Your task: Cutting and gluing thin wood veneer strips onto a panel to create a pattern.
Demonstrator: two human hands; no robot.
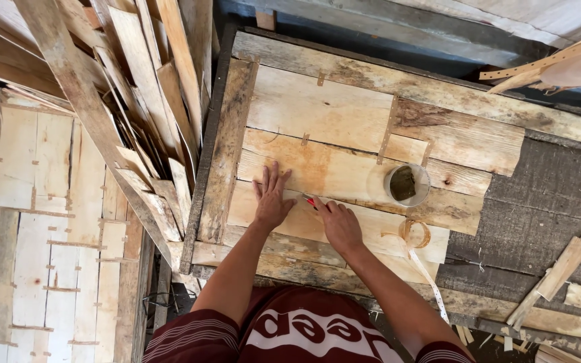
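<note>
Two hands were down on the veneer sheets (317,168), both flat on the pale wood atop the workbench (546,195). L hand (272,198) lay palm down w/ fingers (268,176) spread wide apart, pressing the sheet, gripping nothing. R hand (339,225) sat just beside it, fingers drawn together & curled around a small red tool (311,201); I saw only its tip poking out toward the L hand, touching the veneer. Couldn't tell what kind of tool it was, the rest was buried in the fist.

Near the R hand, further along the same sheets, stood a small round tin (406,184) w/ dark stuff inside, contents too murky to name. Just below it a curl of paper tape (415,235) lay on the sheet, its loose end trailing off the bench edge past the R forearm.

L of the bench, a heap of veneer strips (136,101) leaned in a stack, and patched sheets (42,222) lay lower down beside it. Top R corner, a curved wooden piece (573,64) was cut off by the frame edge; couldn't make out what it was. Both forearms ran out of frame at the bottom, over a maroon shirt (290,333).
</note>
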